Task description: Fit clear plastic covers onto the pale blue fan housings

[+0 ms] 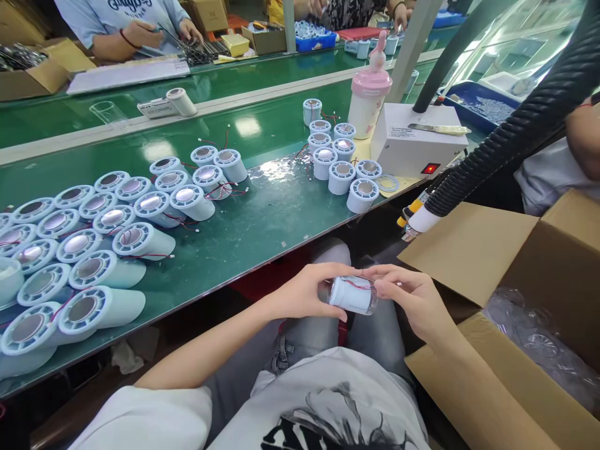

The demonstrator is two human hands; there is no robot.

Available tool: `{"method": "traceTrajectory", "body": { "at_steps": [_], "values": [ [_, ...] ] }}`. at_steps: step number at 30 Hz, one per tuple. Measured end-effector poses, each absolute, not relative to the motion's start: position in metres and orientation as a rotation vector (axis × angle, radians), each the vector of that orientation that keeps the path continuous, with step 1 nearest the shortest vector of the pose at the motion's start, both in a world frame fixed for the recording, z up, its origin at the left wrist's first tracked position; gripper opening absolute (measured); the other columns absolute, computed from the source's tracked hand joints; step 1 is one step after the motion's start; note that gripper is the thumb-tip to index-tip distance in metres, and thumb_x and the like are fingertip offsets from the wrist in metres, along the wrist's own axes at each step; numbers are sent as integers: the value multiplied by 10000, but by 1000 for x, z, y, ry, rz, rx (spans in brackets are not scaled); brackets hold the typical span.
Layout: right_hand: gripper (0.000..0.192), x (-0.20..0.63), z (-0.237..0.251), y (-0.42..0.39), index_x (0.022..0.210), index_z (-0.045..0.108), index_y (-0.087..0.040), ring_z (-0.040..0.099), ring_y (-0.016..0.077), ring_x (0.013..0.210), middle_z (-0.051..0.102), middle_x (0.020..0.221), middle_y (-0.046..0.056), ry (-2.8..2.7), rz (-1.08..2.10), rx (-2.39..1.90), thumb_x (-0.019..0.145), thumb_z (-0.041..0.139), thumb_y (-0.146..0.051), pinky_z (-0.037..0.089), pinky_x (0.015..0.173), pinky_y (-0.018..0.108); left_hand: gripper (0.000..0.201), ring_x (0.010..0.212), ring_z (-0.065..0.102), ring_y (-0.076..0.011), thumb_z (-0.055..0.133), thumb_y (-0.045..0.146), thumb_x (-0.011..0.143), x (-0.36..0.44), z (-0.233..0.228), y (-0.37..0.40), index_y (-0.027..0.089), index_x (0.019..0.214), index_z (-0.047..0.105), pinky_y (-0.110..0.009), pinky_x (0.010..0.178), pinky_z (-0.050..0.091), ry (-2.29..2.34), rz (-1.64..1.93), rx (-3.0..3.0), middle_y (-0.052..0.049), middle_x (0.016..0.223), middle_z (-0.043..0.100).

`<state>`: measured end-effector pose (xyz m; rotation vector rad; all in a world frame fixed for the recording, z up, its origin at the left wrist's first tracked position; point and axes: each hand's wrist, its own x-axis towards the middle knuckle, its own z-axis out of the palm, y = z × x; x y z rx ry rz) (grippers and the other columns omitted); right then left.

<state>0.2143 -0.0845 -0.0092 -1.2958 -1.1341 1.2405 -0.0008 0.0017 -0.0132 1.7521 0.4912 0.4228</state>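
Over my lap, a light-blue cylinder (350, 296) with a thin red wire lies on its side, with clear plastic around its ends. My left hand (312, 292) wraps the left end, fingers over the top and thumb beneath. At the right end, the fingertips of my right hand (407, 294) press on the clear plastic and the wire. On the bench to the left stand several similar light-blue cylinders (112, 219) with round metal discs on top and red wires. A smaller group of the same cylinders (342, 170) stands near the bench edge ahead.
A cardboard box (529, 250) of clear plastic covers (539, 344) is at my right. Above it hangs a black ribbed hose (506, 119). A white machine (417, 140) with a red switch and a pink-lidded cup (371, 94) stand on the bench (262, 219). Co-workers sit across.
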Motion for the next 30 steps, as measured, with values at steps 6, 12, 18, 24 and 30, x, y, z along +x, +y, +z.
{"method": "traceTrajectory", "body": {
  "at_steps": [6,12,18,24,30],
  "values": [
    [409,218,-3,-94,1127,703,-298,570,273,1250,631,1327,58,-1673,919,-1288,744,810,-200,480,1046,394,702,1029,665,-232,813,324,711,-1,-2,-8,198,1343,534,-339,856,552,594,414,1397,-133,1312,613],
    [356,219,3,-105,1162,607,-260,655,248,1120,662,1234,63,-1592,1127,-1267,834,744,-255,551,980,386,737,1140,623,-270,840,290,673,-7,9,-13,226,1348,549,-336,874,543,564,408,1434,-125,1379,578],
    [375,220,-8,-102,1148,584,-281,617,222,1173,630,1285,51,-1349,1283,-1170,824,765,-233,518,1017,379,843,1218,587,-269,875,197,610,2,2,-6,235,1374,522,-397,1010,480,540,433,1178,-129,1387,574],
    [416,220,-69,-89,1106,517,-244,622,264,1155,616,1266,120,-951,974,-1179,800,759,-390,533,974,442,762,1080,642,-246,901,312,570,63,-26,30,124,1252,615,-410,1010,435,657,483,995,-139,1166,692],
    [482,236,-94,-62,1060,517,-237,670,292,1063,660,1165,149,-861,774,-1167,752,759,-518,569,904,452,647,1044,638,-245,903,311,554,106,-24,60,86,1107,653,-391,976,436,566,445,1100,-132,1067,706]
  ]
}}
